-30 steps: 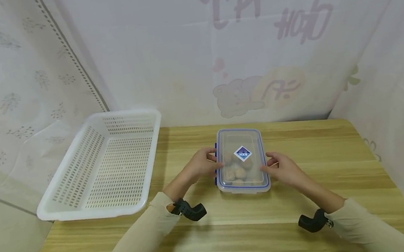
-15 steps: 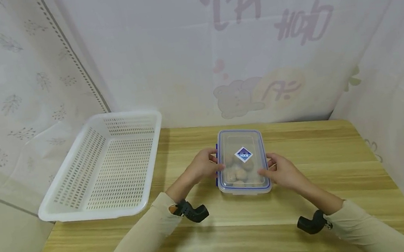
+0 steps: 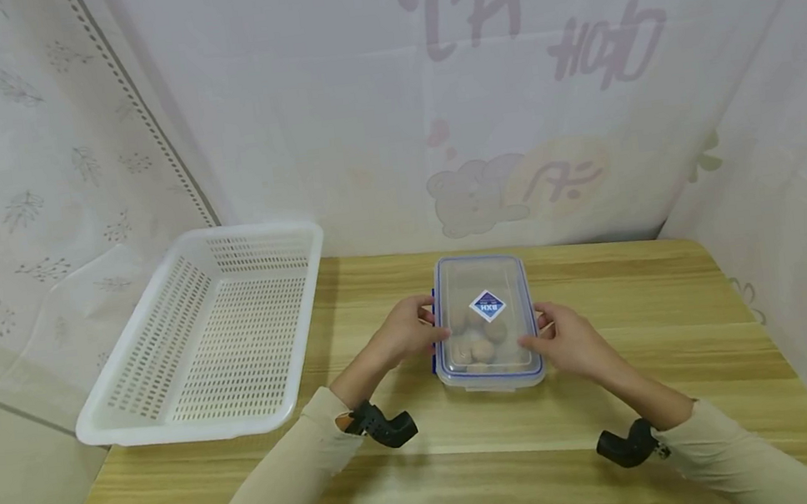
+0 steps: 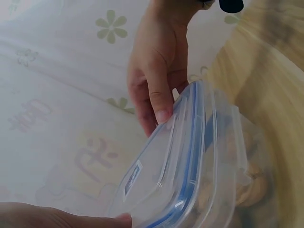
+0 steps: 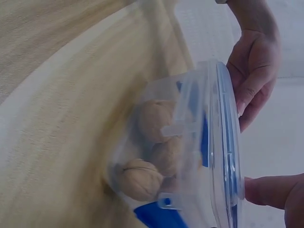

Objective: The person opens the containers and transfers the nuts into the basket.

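A clear plastic food container (image 3: pixel 478 276) with a blue-edged lid stands upright on the wooden table; its lid bears a diamond-shaped label. Inside lie several walnuts (image 5: pixel 139 179). My left hand (image 3: pixel 406 331) grips the container's left side, thumb on the lid's edge and fingers mostly hidden beside it. On the opposite side my right hand (image 3: pixel 568 338) holds it likewise, the thumb pressing on the lid rim. A blue latch (image 5: pixel 159 216) hangs outward below the lid in the right wrist view. Whether the lid is parted from the box cannot be told.
A white perforated basket (image 3: pixel 302 323) stands at the left of the table (image 3: pixel 491 476). A printed pale curtain (image 3: pixel 357 123) hangs behind the table's back edge and along both sides.
Over the last half second the container's lid and right side have shifted slightly rightward and away, with my right hand moving along. My left hand stays nearly where it was.
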`<state>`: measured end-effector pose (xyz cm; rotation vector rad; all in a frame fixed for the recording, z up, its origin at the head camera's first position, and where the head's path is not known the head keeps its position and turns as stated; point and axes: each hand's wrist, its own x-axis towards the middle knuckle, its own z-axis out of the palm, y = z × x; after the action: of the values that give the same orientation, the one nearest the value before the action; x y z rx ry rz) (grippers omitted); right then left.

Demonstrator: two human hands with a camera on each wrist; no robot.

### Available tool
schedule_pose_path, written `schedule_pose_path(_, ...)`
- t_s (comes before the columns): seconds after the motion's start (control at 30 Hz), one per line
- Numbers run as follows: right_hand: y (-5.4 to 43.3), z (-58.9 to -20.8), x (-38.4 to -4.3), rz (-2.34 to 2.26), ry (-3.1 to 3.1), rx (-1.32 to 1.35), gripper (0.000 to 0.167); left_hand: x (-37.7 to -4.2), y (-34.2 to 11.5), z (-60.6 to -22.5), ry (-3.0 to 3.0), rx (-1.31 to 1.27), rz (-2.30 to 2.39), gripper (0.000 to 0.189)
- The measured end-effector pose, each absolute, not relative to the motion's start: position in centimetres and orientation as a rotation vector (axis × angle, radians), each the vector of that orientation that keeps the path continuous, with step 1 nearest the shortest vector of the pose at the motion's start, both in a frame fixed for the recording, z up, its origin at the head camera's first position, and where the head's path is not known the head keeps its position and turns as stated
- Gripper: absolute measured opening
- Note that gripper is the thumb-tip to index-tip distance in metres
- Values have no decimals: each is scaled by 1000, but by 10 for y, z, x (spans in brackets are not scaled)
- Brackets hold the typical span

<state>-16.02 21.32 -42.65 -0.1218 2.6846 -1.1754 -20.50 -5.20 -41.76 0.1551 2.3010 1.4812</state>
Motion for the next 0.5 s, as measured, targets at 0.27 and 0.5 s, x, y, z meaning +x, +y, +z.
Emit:
schedule_pose_path(0.27, 221, -399, -165, -1414, 2526, -161, 80, -205, -58, -391, 2260, 264, 1550, 77)
schedule_pose_path(0.5, 234, -375, -168, -1533, 2437, -240, 80, -210, -66, -367, 2208, 454, 1575, 63)
